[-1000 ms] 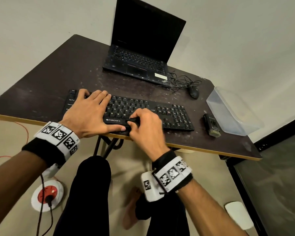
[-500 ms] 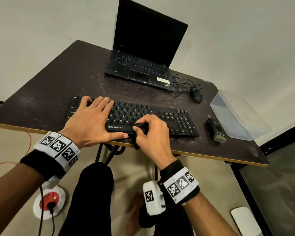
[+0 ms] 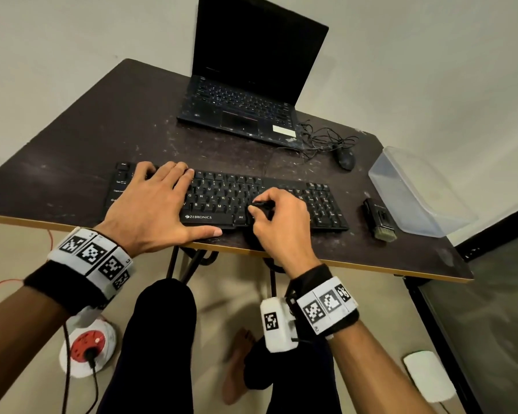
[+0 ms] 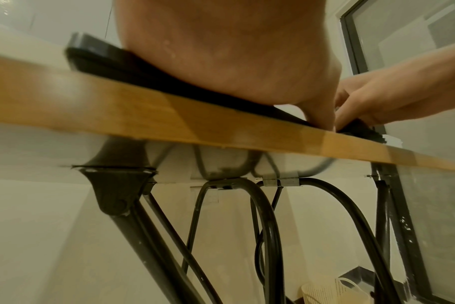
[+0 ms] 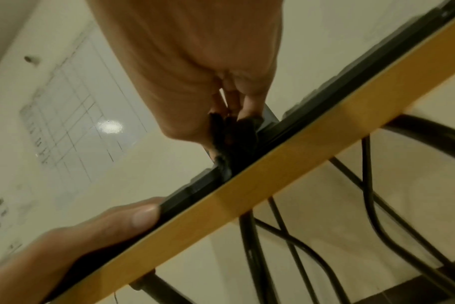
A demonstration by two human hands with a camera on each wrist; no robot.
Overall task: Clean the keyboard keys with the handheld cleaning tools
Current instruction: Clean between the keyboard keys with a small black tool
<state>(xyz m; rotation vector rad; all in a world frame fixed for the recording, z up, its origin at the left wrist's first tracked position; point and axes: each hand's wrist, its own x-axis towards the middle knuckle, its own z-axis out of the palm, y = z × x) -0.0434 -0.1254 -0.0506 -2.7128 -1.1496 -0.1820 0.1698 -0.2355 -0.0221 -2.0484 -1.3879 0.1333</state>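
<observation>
My right hand point(image 3: 281, 216) is gripping a small black brush point(image 3: 259, 208), with the thumb and the curled fingers point(image 5: 247, 107) making a narrow grip around its handle. In the right wrist view the dark bristles point(image 5: 231, 144) are touching the front edge of the keyboard point(image 3: 281, 201), just beside the bottom row of keys. The wrist is bending down, and the forearm is coming up from below the near edge of the tabletop point(image 3: 72, 144).

My left hand point(image 3: 153, 204) is lying flat on the left half of the keyboard, with the fingers straight and spread over the keys. It is holding nothing, and the thumb point(image 5: 140, 216) is stretching along the front edge of the keyboard. The two hands are near each other but apart.

The keyboard is lying close to the near edge of the tabletop, almost parallel to it. To the right of it, a second brush tool point(image 3: 380, 219) is lying on the tabletop, and beside that a clear plastic box point(image 3: 416, 192) is standing near the right edge. Behind the keyboard there is bare tabletop, then an open laptop point(image 3: 245, 85), with a mouse point(image 3: 346, 158) and its tangled cable to the right of it.
</observation>
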